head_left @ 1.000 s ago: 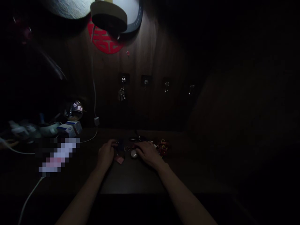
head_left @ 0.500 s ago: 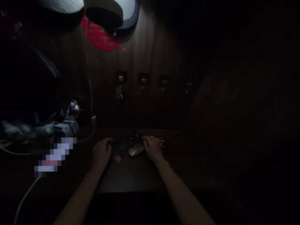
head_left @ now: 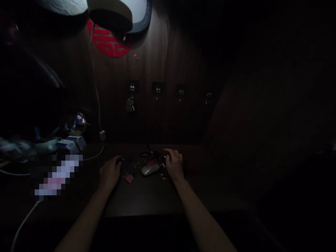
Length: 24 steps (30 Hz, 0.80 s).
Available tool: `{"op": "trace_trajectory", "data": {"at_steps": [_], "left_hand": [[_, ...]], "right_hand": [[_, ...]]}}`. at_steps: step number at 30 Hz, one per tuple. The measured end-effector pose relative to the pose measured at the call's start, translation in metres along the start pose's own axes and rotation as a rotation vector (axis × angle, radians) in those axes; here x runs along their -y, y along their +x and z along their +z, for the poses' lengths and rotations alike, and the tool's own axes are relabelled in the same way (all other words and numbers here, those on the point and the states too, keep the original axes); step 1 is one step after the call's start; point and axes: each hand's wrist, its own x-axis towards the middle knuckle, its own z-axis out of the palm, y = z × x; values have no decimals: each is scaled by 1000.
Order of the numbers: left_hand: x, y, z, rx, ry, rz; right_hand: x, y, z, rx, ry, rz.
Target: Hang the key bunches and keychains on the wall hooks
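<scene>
Hands curled, neither spread nor pressed together, both low on the table (head_left: 144, 203). The left hand (head_left: 110, 174) arches with its fingertips at the edge of a dark flat tag (head_left: 127, 164), but the gloom hides whether it pinches it. The right hand (head_left: 174, 164) cups down over a cluster of small dark items (head_left: 163, 159), and whether it grips one of them cannot be seen either. Between the hands lie a metal key ring (head_left: 138, 165) and an oval white object (head_left: 150, 169), with a pinkish piece (head_left: 151, 162) just behind it. A pink tag (head_left: 127, 178) sits just below the dark tag, and a small yellow bit (head_left: 164, 177) lies beside the right hand. Behind these, near the back of the table, a dark looped item (head_left: 145, 154) lies by the wall. Off to the left stand a pixelated strip (head_left: 56, 176), a pair of white-and-blue boxes (head_left: 70, 145) and a round mirror (head_left: 76, 123), with a white cable (head_left: 94, 155) curving past them up to a plug (head_left: 102, 135) on the wood-panelled wall (head_left: 168, 122). Four small hooks (head_left: 157, 89) run across that wall, a bunch of keys (head_left: 130, 104) hanging from the leftmost. Higher up are a red paper cutout (head_left: 106, 42) and a lamp (head_left: 110, 15).
</scene>
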Motion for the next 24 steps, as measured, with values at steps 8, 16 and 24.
{"op": "trace_trajectory", "data": {"at_steps": [8, 16, 24], "left_hand": [[18, 8, -13, 138, -248, 42], [30, 18, -37, 179, -129, 14], [-13, 27, -22, 276, 84, 98]], "right_hand": [[-2, 0, 1, 25, -10, -6], [-1, 1, 1, 43, 12, -13], [-3, 0, 2, 50, 5, -15]]}}
